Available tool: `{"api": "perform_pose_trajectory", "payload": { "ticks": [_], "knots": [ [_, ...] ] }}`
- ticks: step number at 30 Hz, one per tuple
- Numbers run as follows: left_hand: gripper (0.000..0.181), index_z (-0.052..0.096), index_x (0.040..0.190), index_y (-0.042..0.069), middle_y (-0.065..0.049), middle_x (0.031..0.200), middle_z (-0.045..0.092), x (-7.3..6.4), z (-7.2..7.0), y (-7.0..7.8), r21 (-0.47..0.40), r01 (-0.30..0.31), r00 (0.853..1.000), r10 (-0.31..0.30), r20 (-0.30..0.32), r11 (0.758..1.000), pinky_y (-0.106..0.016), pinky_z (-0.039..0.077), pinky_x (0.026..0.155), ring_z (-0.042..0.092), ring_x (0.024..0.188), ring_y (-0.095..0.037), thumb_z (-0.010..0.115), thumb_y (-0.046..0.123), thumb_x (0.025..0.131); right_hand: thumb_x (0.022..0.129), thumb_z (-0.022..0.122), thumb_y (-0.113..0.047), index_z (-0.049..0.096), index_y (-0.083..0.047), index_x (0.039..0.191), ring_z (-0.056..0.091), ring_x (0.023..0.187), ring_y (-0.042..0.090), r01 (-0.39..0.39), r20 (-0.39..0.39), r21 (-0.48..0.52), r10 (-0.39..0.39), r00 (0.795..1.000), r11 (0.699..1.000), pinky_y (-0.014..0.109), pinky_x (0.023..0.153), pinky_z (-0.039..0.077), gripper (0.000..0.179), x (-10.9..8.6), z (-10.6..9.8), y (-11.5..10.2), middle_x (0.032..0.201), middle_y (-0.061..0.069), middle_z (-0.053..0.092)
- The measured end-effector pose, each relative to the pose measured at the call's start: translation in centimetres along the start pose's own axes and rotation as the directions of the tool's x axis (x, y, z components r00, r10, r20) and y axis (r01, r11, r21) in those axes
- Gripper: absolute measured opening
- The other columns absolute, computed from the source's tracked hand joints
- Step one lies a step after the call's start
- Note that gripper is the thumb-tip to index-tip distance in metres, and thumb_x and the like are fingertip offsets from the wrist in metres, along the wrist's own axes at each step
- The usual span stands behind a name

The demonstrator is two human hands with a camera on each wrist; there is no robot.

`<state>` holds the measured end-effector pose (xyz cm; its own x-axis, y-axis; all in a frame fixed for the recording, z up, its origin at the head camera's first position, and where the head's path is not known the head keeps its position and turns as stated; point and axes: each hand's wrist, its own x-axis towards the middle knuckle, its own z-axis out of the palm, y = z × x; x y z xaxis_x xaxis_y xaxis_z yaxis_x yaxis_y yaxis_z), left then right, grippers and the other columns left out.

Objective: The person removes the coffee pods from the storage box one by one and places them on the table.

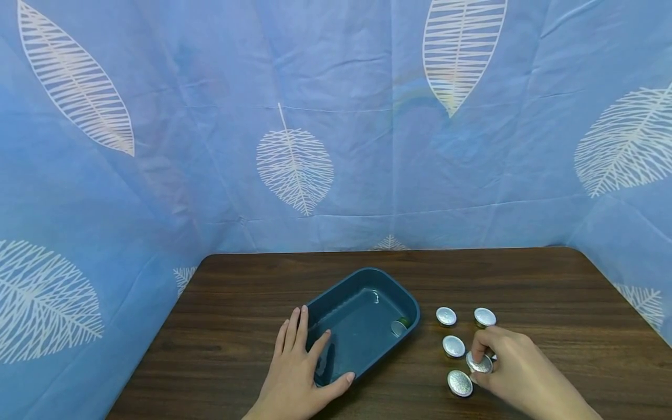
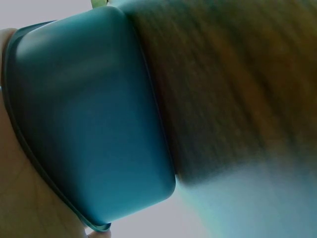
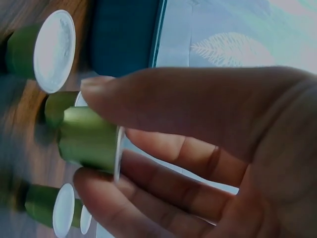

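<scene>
My right hand (image 1: 509,364) pinches a coffee capsule (image 1: 480,363) between thumb and fingers. In the right wrist view the held capsule (image 3: 91,139) shows a green body and a pale lid facing the palm. Several more green capsules with silver lids stand around that hand, among them a near one (image 1: 459,383) and a middle one (image 1: 453,346). A blue rectangular tub (image 1: 349,335) lies to the left, with one capsule (image 1: 400,326) tipped over inside its right end. My left hand (image 1: 299,373) rests on the tub's left rim, fingers extended and thumb spread toward the near side.
Two capsules stand farther back, one at the left (image 1: 445,316) and one at the right (image 1: 485,317). Everything is on a dark wooden table (image 1: 231,326). Blue leaf-print curtains (image 1: 357,163) hang behind it and at both sides.
</scene>
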<state>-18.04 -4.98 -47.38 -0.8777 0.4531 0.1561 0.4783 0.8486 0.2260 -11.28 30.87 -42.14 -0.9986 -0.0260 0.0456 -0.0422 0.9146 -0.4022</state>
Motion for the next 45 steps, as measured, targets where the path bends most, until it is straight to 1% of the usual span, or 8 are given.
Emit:
{"api": "perform_pose_trajectory", "payload": {
  "ticks": [12,21,23,26,28,29,33,45],
  "knots": [
    [0.088,0.055,0.138,0.028,-0.011,0.164,0.002,0.0,0.0,0.1,-0.002,0.019,1.0,-0.019,0.007,1.0,-0.061,0.011,0.116,0.002,0.151,-0.033,0.033,0.088,0.078,0.057,0.091,-0.02,0.051,-0.028,0.07,0.044,0.069,-0.004,0.176,0.019,-0.063,-0.175,0.984,0.982,0.021,0.056,0.043,0.043,-0.6,0.1,2.0,0.076,-0.02,0.049],
    [0.086,0.057,0.136,0.027,-0.012,0.164,0.002,-0.1,-0.1,0.2,-0.009,0.016,1.0,-0.016,0.002,1.0,-0.061,0.01,0.116,0.002,0.15,-0.034,0.034,0.087,0.078,0.06,0.089,-0.013,0.05,-0.025,0.071,0.037,0.062,-0.005,0.256,0.046,-0.012,-0.255,0.966,0.967,0.019,0.052,0.035,0.043,-1.2,0.9,3.8,0.074,-0.017,0.044],
    [0.086,0.057,0.136,0.027,-0.013,0.164,0.001,0.0,-0.1,0.2,-0.011,0.014,1.0,-0.014,0.006,1.0,-0.061,0.01,0.116,0.001,0.15,-0.034,0.034,0.087,0.079,0.059,0.089,-0.012,0.048,-0.025,0.07,0.054,0.069,0.002,0.265,0.069,-0.007,-0.264,0.962,0.964,0.02,0.053,0.039,0.044,-1.2,1.2,4.3,0.074,-0.018,0.044],
    [0.086,0.058,0.135,0.027,-0.013,0.164,0.002,0.0,-0.1,0.2,-0.002,0.012,1.0,-0.012,-0.004,1.0,-0.061,0.011,0.116,0.002,0.15,-0.035,0.034,0.087,0.078,0.059,0.089,-0.014,0.047,-0.026,0.067,0.068,0.088,0.028,0.276,0.103,0.001,-0.274,0.956,0.961,0.021,0.055,0.04,0.045,-1.2,1.4,4.7,0.073,-0.019,0.042],
    [0.085,0.058,0.135,0.028,-0.012,0.164,0.003,0.0,0.0,0.2,0.011,0.01,1.0,-0.009,-0.014,1.0,-0.061,0.012,0.115,0.003,0.15,-0.034,0.034,0.087,0.078,0.06,0.089,-0.015,0.047,-0.027,0.065,0.068,0.087,0.03,0.272,0.124,0.009,-0.271,0.955,0.962,0.021,0.055,0.04,0.044,-1.3,1.3,4.7,0.073,-0.02,0.042],
    [0.085,0.059,0.134,0.028,-0.012,0.164,0.003,0.0,0.1,0.2,0.018,0.007,1.0,-0.007,-0.019,1.0,-0.061,0.012,0.115,0.004,0.15,-0.034,0.034,0.087,0.078,0.061,0.089,-0.016,0.047,-0.026,0.065,0.065,0.079,0.021,0.26,0.143,0.017,-0.26,0.955,0.965,0.02,0.054,0.037,0.043,-1.3,1.2,4.7,0.073,-0.019,0.042],
    [0.084,0.059,0.134,0.028,-0.011,0.164,0.004,-0.1,0.1,0.1,0.022,0.002,1.0,-0.001,-0.031,1.0,-0.06,0.011,0.116,0.004,0.15,-0.034,0.035,0.087,0.079,0.064,0.089,-0.02,0.048,-0.026,0.066,0.035,0.058,-0.002,0.214,0.198,0.021,-0.214,0.957,0.977,0.02,0.051,0.032,0.041,-1.3,0.8,4.8,0.074,-0.016,0.043],
    [0.084,0.059,0.134,0.027,-0.012,0.164,0.004,-0.1,0.1,0.1,0.022,-0.005,0.999,0.006,-0.038,1.0,-0.061,0.011,0.115,0.004,0.15,-0.035,0.035,0.086,0.079,0.062,0.089,-0.031,0.048,-0.031,0.066,0.036,0.057,0.002,0.08,0.241,-0.099,-0.054,0.969,0.992,0.024,0.049,0.031,0.041,-1.5,0.6,4.5,0.074,-0.018,0.043]
  ]
}}
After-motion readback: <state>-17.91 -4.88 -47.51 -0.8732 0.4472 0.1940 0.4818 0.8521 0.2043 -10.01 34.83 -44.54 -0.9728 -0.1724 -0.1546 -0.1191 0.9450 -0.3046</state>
